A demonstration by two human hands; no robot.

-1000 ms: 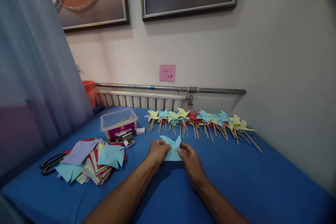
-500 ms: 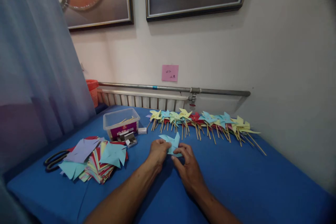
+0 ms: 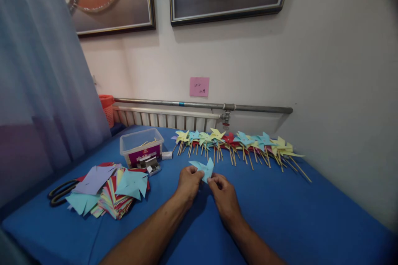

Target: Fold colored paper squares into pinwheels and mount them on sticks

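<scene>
Both my hands meet over the middle of the blue worktop [image 3: 280, 215]. My left hand [image 3: 189, 182] pinches the left side of a light blue paper piece [image 3: 203, 168], fingers curled on it. My right hand [image 3: 224, 194] pinches its lower right corner with thumb and forefinger. The paper is partly folded, points sticking up, held just above the cloth. Row of finished pinwheels [image 3: 236, 143] on sticks lies along the far edge. Stack of coloured paper squares [image 3: 112, 190] sits toward the left edge, scissors [image 3: 60, 192] just beside it. Clear plastic box [image 3: 141, 145] stands behind the stack.
</scene>
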